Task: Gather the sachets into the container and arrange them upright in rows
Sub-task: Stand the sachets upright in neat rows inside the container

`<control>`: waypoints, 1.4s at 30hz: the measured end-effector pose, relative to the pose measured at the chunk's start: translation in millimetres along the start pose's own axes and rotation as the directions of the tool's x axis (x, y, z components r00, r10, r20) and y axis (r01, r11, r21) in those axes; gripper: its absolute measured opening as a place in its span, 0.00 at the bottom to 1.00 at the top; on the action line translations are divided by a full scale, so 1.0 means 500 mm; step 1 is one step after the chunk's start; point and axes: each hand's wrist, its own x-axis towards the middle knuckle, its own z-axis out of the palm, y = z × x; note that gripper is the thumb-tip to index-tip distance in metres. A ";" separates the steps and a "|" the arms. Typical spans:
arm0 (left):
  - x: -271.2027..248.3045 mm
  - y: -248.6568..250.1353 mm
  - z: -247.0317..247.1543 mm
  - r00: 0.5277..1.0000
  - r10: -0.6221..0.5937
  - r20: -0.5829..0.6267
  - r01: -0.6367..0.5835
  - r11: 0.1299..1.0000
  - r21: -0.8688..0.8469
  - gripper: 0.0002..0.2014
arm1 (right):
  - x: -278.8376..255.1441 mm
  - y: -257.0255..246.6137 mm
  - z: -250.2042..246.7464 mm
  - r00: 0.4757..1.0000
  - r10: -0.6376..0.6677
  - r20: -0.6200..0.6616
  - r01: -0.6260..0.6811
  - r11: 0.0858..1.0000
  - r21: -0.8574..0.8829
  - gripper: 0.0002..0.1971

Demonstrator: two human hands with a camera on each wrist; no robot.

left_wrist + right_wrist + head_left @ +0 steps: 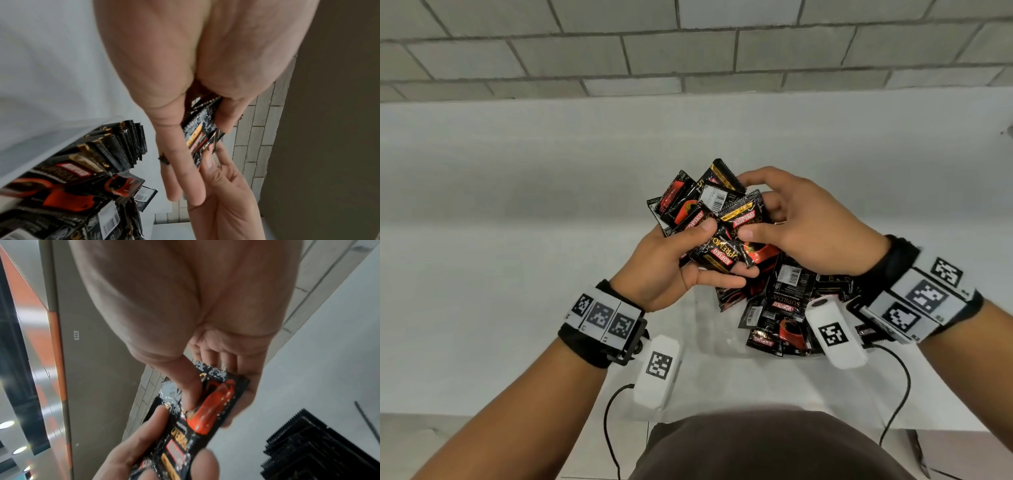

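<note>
Both hands hold a fanned bunch of black-and-red sachets point(709, 202) above a clear container point(710, 346). My left hand point(722, 250) grips the bunch from below, thumb on top and fingers underneath. My right hand point(751, 209) pinches the front sachet point(213, 407) between thumb and fingers. More sachets point(780, 308) lie jumbled inside the container. In the left wrist view some of them point(125, 142) stand on edge in a row against the clear wall point(51, 146). Their serrated tops point(304, 444) show in the right wrist view.
The container sits on a white counter point(517, 240) backed by a grey tiled wall point(688, 58). The counter's front edge point(482, 413) runs close to my body. Black cables point(893, 394) hang from the wrist cameras.
</note>
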 end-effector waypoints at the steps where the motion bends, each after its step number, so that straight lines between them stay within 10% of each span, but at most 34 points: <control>1: -0.001 -0.001 0.001 1.000 -0.004 -0.005 0.004 1.000 0.009 0.22 | -0.001 0.001 -0.004 1.000 0.007 0.000 -0.007 1.000 0.004 0.27; 16: -0.045 0.035 -0.076 0.956 0.110 -0.272 -0.076 0.988 0.132 0.23 | -0.018 0.054 -0.008 0.983 0.047 -0.175 -0.044 0.999 0.021 0.02; 26: -0.057 -0.006 -0.098 0.942 0.086 -0.325 -0.044 0.990 0.135 0.22 | -0.016 0.076 0.058 0.993 0.051 0.105 0.003 0.885 -0.466 0.10; 42: -0.063 -0.010 -0.094 0.954 0.024 -0.300 0.015 0.992 0.127 0.18 | 0.012 0.044 0.063 0.977 0.142 0.159 0.060 0.534 -0.843 0.32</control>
